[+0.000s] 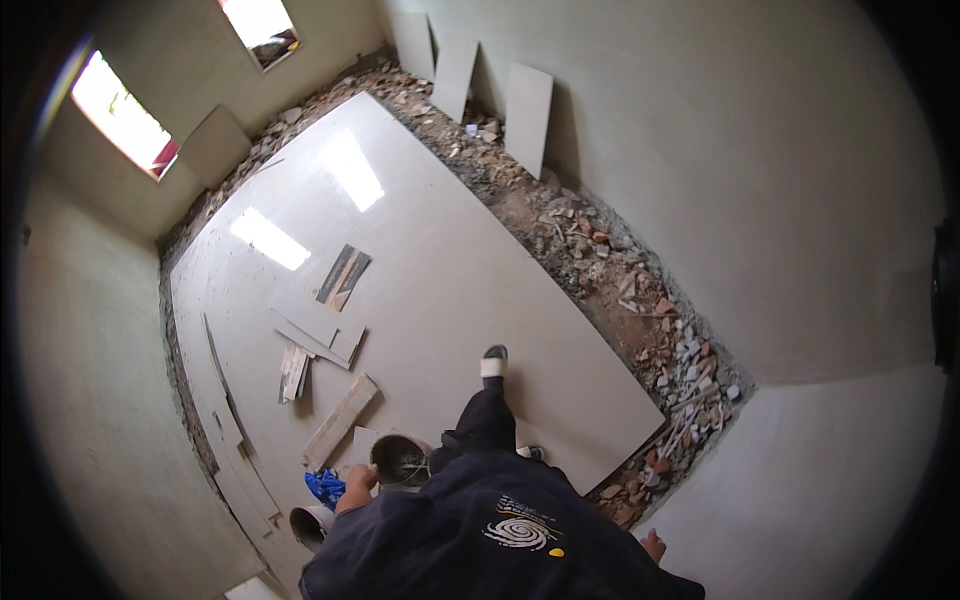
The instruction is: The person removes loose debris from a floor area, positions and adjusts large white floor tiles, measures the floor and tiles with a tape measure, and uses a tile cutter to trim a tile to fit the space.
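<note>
Light: daylight, upper-left window openings [122,112] blown white | Glare: two bright reflections on glossy floor [460,270] | Shadows: soft, right of leaning panels [528,118]; bucket [402,462] interior dim | Exposure: moderate overall | Optics: black fisheye rim, bowed edges, bluish flare far left | Focus: mostly clear, fine detail soft

Bucket [404,450] just R of L hand [359,480], rubble [690,365] R of flr tiles [460,270]

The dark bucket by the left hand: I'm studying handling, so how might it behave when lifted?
The dark bucket should stay fairly stiff, judging by its round rim. Grey patches inside could be residue adding some weight. With the left hand at one side only, lifting there might tip it.
</note>
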Action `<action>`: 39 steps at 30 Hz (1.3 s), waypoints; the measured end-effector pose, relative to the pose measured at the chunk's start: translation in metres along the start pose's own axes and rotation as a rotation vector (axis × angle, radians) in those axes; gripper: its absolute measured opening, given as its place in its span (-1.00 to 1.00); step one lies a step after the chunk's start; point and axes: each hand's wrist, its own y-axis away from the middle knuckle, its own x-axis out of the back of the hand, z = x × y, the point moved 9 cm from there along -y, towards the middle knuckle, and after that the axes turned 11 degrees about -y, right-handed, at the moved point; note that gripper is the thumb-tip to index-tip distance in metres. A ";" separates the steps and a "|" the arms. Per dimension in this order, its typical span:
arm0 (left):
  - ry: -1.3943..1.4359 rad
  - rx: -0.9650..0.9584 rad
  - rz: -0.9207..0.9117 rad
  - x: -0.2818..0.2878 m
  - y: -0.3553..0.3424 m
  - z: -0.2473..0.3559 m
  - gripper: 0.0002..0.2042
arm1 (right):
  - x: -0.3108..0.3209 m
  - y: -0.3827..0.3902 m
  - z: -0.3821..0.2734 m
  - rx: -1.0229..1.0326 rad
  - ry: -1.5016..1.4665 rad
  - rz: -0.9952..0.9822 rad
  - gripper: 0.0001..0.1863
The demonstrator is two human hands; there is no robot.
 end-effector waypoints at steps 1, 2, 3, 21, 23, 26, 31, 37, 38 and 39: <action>0.019 0.007 -0.073 -0.011 -0.001 -0.010 -0.51 | -0.008 -0.009 -0.023 0.072 -0.041 -0.035 -0.49; 0.036 0.010 -0.144 -0.020 -0.003 -0.013 -0.51 | -0.019 -0.015 -0.046 0.138 -0.068 -0.062 -0.51; 0.051 0.040 -0.202 -0.024 -0.007 -0.014 -0.52 | -0.029 -0.017 -0.061 0.154 -0.062 -0.086 -0.51; 0.641 -0.175 0.334 0.361 -0.216 0.112 -0.49 | -0.350 0.164 -0.327 0.077 0.362 -0.687 -0.53; 0.664 -0.193 0.353 0.378 -0.226 0.127 -0.49 | -0.368 0.149 -0.339 0.043 0.406 -0.723 -0.53; 0.653 -0.160 0.282 0.384 -0.241 0.145 -0.48 | -0.391 0.116 -0.370 0.140 0.514 -0.504 -0.54; 0.668 0.041 0.299 0.368 -0.252 0.131 -0.53 | -0.453 0.084 -0.462 0.628 1.058 -0.462 -0.55; 0.965 0.459 0.123 0.261 -0.215 0.103 -0.53 | -0.587 0.110 -0.743 0.798 0.724 -0.307 -0.45; 0.986 0.492 0.110 0.244 -0.205 0.104 -0.52 | -0.623 0.130 -0.798 0.742 0.733 -0.386 -0.43; 0.786 0.410 0.143 0.238 -0.197 0.114 -0.52 | -0.654 0.173 -0.858 0.969 0.499 -0.364 -0.47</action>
